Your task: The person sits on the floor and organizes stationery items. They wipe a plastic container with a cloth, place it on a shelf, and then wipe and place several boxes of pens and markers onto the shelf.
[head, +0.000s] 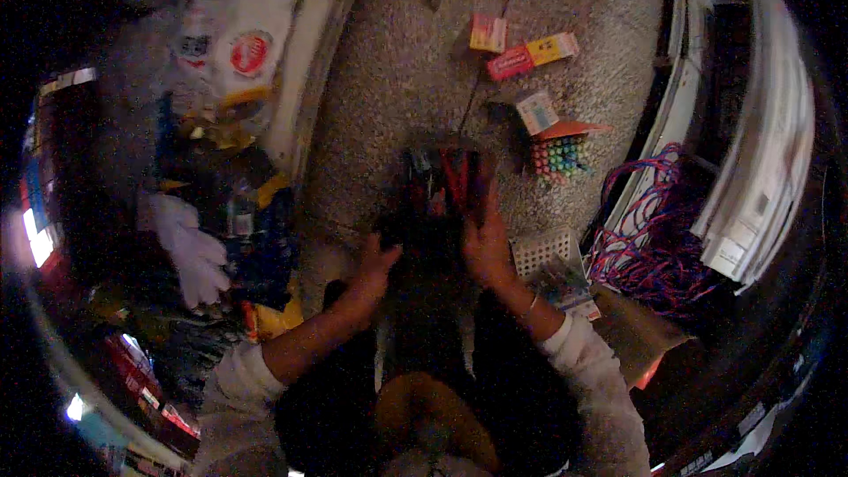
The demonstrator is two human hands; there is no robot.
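In the dim middle of the head view, a dark container or bag (430,225) holds red-handled and metal tools (457,175) at its far end. My right hand (487,242) lies along its right side, fingers pointing away from me. At its left side is my left hand (379,265), thumb raised; its other fingers are lost in shadow. The dark thing's outline is hard to make out. Beyond my right hand, a bundle of colourful pens or sticks (560,158) lies beside a small white box (537,112).
Small red and yellow boxes (533,56) lie farther back. At right are a perforated white basket (546,248), a tangle of red and blue cord (656,258) and long pale strips (762,146). White gloves (189,245) and white bags (252,26) are at left.
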